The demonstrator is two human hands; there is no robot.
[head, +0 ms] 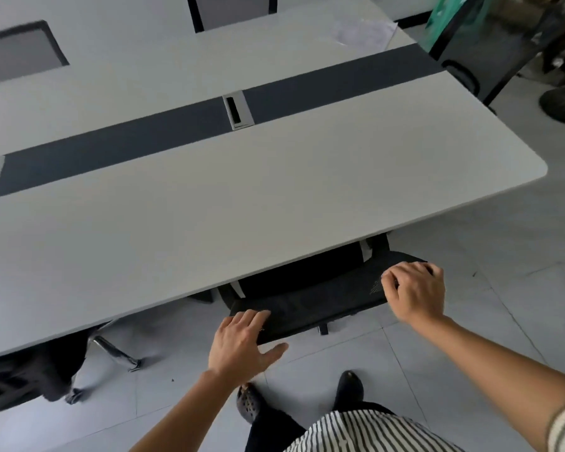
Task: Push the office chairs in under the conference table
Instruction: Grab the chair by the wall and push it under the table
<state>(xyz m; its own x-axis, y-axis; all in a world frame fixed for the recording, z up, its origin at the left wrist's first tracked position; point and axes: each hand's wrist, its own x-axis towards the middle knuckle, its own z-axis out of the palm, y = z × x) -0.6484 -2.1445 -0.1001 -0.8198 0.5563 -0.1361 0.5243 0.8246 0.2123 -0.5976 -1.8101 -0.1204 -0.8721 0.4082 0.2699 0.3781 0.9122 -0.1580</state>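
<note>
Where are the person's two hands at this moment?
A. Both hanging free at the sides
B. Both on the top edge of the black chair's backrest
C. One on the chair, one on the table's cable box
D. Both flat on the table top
B: the left hand and the right hand rest on opposite ends of the black chair backrest, which stands close to the edge of the conference table.

Long grey conference table (242,207): fills the middle of the view, dark centre strip (340,83) running along its length. Silver cable hatch (237,112): set in the strip. Black mesh office chair (317,298): at the near edge, seat under the tabletop, backrest just outside. Left hand (238,345): on the backrest's left end. Right hand (416,293): on its right end. Second black chair (30,373): further left along the same edge. Two grey-backed chairs (232,9): along the far side. Sheet of clear plastic (362,29): on the far right corner.
</note>
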